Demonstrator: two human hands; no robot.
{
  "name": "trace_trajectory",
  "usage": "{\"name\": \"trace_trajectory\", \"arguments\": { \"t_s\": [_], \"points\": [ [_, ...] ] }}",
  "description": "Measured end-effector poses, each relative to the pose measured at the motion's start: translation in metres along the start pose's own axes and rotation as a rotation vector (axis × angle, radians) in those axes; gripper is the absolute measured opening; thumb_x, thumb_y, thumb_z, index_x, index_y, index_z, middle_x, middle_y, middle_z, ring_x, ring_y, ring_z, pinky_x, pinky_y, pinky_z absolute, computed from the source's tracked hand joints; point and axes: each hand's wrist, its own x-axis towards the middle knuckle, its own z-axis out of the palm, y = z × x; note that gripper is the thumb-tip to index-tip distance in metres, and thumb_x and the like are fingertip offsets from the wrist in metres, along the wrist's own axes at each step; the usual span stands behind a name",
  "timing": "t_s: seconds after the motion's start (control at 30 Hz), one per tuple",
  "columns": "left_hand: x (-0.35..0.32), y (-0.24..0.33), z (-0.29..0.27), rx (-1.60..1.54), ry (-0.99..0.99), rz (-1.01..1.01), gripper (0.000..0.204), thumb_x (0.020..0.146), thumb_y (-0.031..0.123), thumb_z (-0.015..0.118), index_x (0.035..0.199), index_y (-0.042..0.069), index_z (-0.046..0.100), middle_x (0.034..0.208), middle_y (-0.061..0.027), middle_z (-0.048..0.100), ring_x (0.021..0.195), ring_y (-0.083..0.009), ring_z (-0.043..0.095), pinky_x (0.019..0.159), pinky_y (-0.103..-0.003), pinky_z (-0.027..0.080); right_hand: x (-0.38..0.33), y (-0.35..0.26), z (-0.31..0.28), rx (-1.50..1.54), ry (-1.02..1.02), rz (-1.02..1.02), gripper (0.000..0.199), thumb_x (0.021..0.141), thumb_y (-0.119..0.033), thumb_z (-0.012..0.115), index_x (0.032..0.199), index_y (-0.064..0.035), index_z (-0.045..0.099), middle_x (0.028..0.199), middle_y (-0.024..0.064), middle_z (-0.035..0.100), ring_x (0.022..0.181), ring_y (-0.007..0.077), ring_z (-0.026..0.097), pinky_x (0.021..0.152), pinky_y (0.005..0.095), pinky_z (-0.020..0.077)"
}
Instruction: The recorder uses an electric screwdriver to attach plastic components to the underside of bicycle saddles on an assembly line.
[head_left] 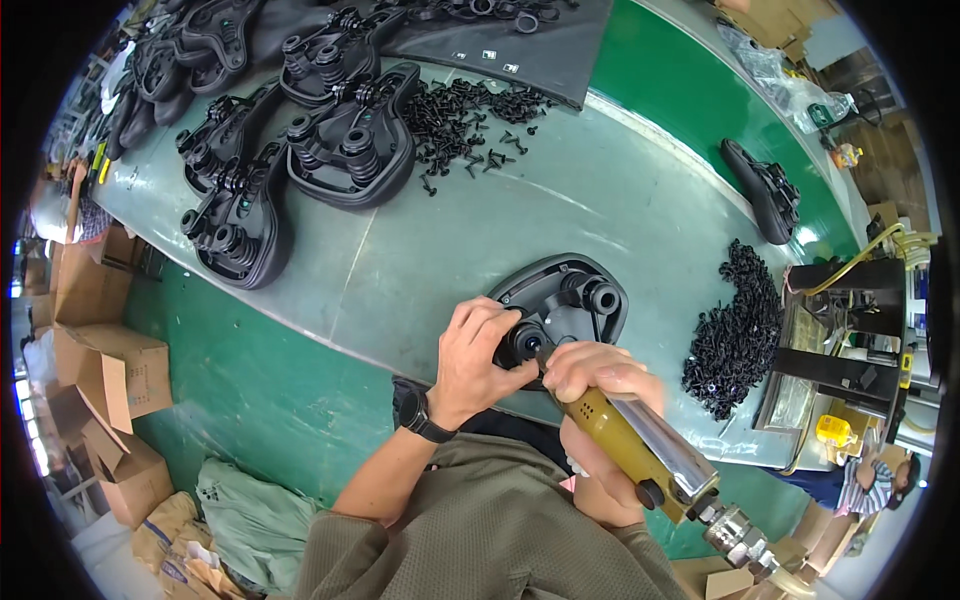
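An upturned black bicycle saddle (538, 284) lies on the worktable in front of me, with one round spring mount (602, 297) at its right. My left hand (468, 362), a dark watch on its wrist, curls its fingers and thumb around the other round black mount (524, 341). In my right hand (608, 378) is a yellow and silver air screwdriver (622, 440), slanting from the lower right. Its tip meets or nearly meets the centre of the mount I hold; my fingers partly hide the contact.
Several finished-looking upturned saddles (350, 150) stand at the far left. Loose black screws (460, 115) lie beside them, and a heap of small black parts (735, 330) sits at right. Another saddle (762, 190) rests on the green strip. Cardboard boxes (110, 370) stand left of the table.
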Motion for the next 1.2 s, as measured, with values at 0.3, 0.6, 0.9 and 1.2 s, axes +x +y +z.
{"name": "trace_trajectory", "arguments": {
  "t_s": [0.3, 0.6, 0.9, 1.2],
  "points": [
    [0.004, -0.01, -0.01, -0.111, -0.076, 0.029, 0.05, 0.06, 0.017, 0.085, 0.102, 0.002, 0.061, 0.095, -0.0121, 0.062, 0.094, -0.0337, 0.062, 0.081, -0.041, 0.053, 0.014, 0.006, 0.001, -0.216, -0.175, 0.097, 0.037, 0.088, -0.027, 0.068, 0.112, -0.0042, 0.052, 0.079, 0.0109, 0.062, 0.069, 0.0261, 0.064, 0.068, 0.0419, 0.0537],
    [0.093, -0.119, -0.02, 0.548, 0.02, -0.157, 0.017, 0.088, 0.017, 0.065, 0.096, 0.003, 0.06, 0.086, -0.0156, 0.06, 0.073, -0.0335, 0.059, 0.064, -0.044, 0.049, 0.024, -0.035, 0.007, 0.082, 0.052, -0.101, 0.089, 0.076, -0.08, 0.054, 0.109, 0.0019, 0.051, 0.069, 0.011, 0.061, 0.053, 0.0253, 0.062, 0.05, 0.0388, 0.0544],
    [0.028, 0.036, -0.03, -0.947, -0.142, -0.677, 0.008, 0.093, -0.001, 0.058, 0.1, 0.002, 0.058, 0.102, -0.0117, 0.066, 0.084, -0.0153, 0.063, 0.076, -0.028, 0.053, 0.022, -0.056, -0.013, 0.025, 0.243, -0.127, 0.082, 0.08, -0.077, 0.051, 0.114, -0.0022, 0.049, 0.074, 0.0107, 0.062, 0.059, 0.0274, 0.064, 0.056, 0.0413, 0.0554],
    [0.004, 0.049, -0.005, -1.416, -0.288, -0.646, 0.015, 0.091, 0.006, 0.065, 0.105, -0.001, 0.065, 0.098, -0.0132, 0.068, 0.081, -0.017, 0.066, 0.073, -0.03, 0.056, 0.017, -0.063, -0.018, 0.117, 0.294, -0.077, 0.086, 0.08, -0.08, 0.046, 0.12, -0.0043, 0.048, 0.076, 0.0094, 0.059, 0.062, 0.0254, 0.06, 0.057, 0.0396, 0.0522]
  ]
}}
